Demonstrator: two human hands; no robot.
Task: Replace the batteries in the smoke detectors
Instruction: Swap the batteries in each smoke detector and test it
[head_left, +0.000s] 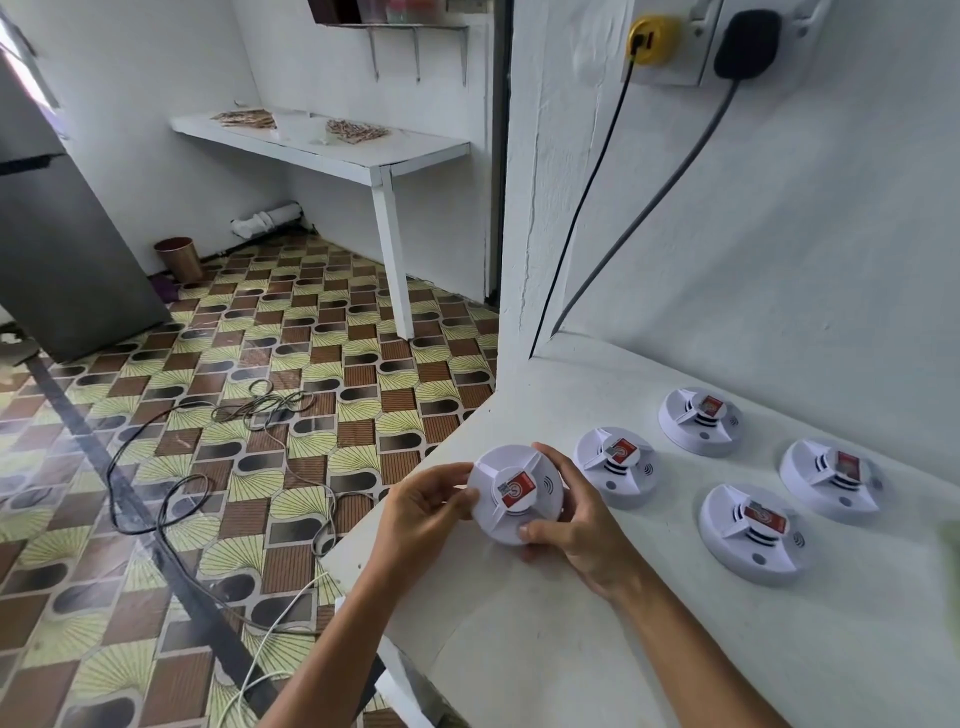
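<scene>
- White counter (597, 649) fills the 3-to-6 o'clock part of the view; four smoke detectors (750, 532) lie flat on it toward 3 o'clock.
- Right hand (576, 525), forearm entering from 5 o'clock, cups the held detector (514, 493), thumb at its near rim.
- Left hand (421, 512), forearm from 6 o'clock, pinches its 9 o'clock edge.
- Held detector, just above the counter's left edge, is tilted face-up; its red label runs 8-to-2 o'clock.
</scene>
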